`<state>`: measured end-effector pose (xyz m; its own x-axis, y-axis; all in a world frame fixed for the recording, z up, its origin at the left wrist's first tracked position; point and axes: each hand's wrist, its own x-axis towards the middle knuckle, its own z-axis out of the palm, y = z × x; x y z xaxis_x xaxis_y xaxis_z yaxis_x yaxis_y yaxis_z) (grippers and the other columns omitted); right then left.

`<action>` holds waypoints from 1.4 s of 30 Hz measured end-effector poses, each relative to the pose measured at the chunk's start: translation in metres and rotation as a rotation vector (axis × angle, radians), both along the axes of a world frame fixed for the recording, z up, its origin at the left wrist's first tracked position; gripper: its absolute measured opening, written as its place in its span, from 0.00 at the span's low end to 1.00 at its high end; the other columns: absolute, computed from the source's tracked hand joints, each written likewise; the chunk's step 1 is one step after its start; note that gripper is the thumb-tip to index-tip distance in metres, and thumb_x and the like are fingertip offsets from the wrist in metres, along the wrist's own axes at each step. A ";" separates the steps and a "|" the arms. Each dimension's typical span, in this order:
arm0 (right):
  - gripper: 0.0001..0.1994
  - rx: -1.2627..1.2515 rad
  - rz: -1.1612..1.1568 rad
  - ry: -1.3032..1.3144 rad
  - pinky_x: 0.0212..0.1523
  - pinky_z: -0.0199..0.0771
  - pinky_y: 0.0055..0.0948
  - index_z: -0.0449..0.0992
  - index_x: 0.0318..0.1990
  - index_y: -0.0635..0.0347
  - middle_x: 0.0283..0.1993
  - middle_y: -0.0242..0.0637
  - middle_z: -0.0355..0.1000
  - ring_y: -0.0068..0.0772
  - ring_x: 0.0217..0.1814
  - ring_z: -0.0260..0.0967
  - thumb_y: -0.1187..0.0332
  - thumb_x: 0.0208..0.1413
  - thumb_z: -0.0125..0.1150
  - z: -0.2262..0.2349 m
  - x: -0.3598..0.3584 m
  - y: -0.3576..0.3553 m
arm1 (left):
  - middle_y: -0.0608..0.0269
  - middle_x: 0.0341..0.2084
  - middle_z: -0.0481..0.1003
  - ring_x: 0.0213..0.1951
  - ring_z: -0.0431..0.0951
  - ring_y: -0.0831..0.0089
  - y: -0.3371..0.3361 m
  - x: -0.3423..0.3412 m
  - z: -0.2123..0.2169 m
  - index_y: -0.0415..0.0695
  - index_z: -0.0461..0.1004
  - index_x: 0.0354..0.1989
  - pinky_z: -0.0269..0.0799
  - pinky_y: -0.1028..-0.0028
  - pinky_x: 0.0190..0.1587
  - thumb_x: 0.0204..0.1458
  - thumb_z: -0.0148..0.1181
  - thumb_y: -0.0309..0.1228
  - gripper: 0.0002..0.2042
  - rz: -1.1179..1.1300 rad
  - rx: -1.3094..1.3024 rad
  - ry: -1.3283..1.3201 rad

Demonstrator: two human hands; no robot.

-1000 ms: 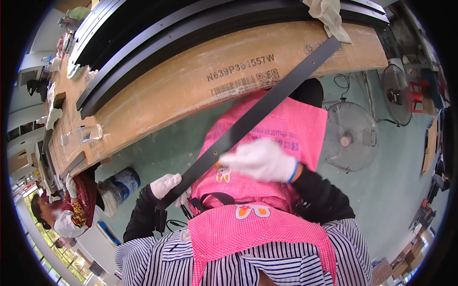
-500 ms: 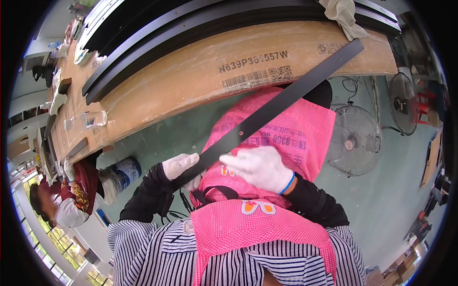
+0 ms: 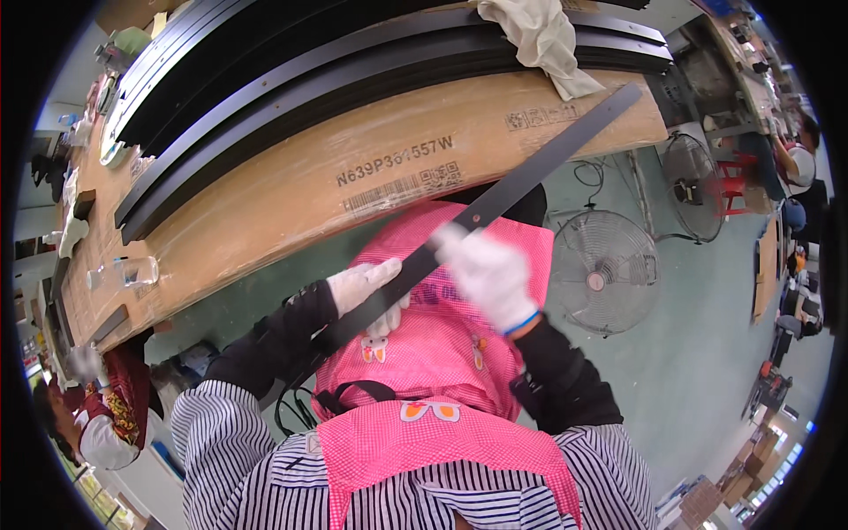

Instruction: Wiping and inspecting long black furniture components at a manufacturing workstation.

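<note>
A long, flat, dark grey bar (image 3: 545, 166) slants across my lap, its far end over the cardboard-covered table edge. My left hand (image 3: 362, 290), in a white glove, is closed round the bar's nearer part, with fingers showing on both sides. At the bar's right edge, just below a small hole or screw, is my right hand (image 3: 496, 281) in a white glove with a blue cuff. Motion smears its fingers, so whether they hold anything is unclear. Beneath the bar lies a pink checked apron (image 3: 415, 340).
Several dark bars (image 3: 291, 106) lie stacked on the table covered with brown cardboard (image 3: 291, 221). A pale cloth (image 3: 539, 44) drapes over them. A clear jar (image 3: 132, 272) sits at left. Floor fans (image 3: 609, 296) stand at right. Another person (image 3: 110, 424) works at far left.
My right hand has moved up against the bar, near the small hole, and is now blurred. My left hand still grips the bar. The whole view has swung, shifting the table leftward.
</note>
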<state>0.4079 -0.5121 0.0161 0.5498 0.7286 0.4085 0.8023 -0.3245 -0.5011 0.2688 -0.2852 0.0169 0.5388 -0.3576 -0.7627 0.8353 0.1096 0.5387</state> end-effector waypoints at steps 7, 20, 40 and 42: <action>0.16 0.045 -0.414 0.259 0.55 0.80 0.34 0.85 0.54 0.57 0.49 0.45 0.84 0.46 0.54 0.83 0.57 0.69 0.64 -0.005 0.156 -0.036 | 0.39 0.42 0.83 0.41 0.87 0.51 -0.004 0.020 -0.042 0.34 0.74 0.53 0.86 0.57 0.45 0.69 0.33 0.70 0.43 0.363 -0.348 0.096; 0.17 0.037 -0.435 0.337 0.64 0.76 0.29 0.84 0.59 0.60 0.58 0.45 0.83 0.37 0.62 0.82 0.61 0.68 0.67 -0.013 0.178 -0.044 | 0.48 0.33 0.85 0.39 0.87 0.53 0.037 -0.327 0.020 0.43 0.84 0.41 0.81 0.60 0.46 0.41 0.80 0.43 0.22 -0.260 1.111 0.267; 0.10 0.071 -0.034 0.274 0.47 0.83 0.29 0.87 0.52 0.58 0.43 0.39 0.86 0.27 0.44 0.84 0.67 0.67 0.69 -0.010 0.000 -0.010 | 0.46 0.26 0.82 0.35 0.85 0.46 0.042 -0.262 0.044 0.42 0.83 0.37 0.82 0.56 0.41 0.40 0.69 0.36 0.16 -0.296 1.276 0.027; 0.12 -0.314 0.080 0.330 0.44 0.83 0.35 0.87 0.52 0.50 0.41 0.41 0.84 0.41 0.40 0.83 0.65 0.63 0.72 0.022 -0.034 -0.003 | 0.45 0.27 0.82 0.35 0.85 0.45 0.045 -0.264 0.045 0.42 0.83 0.37 0.82 0.56 0.42 0.40 0.70 0.36 0.16 -0.300 1.255 0.019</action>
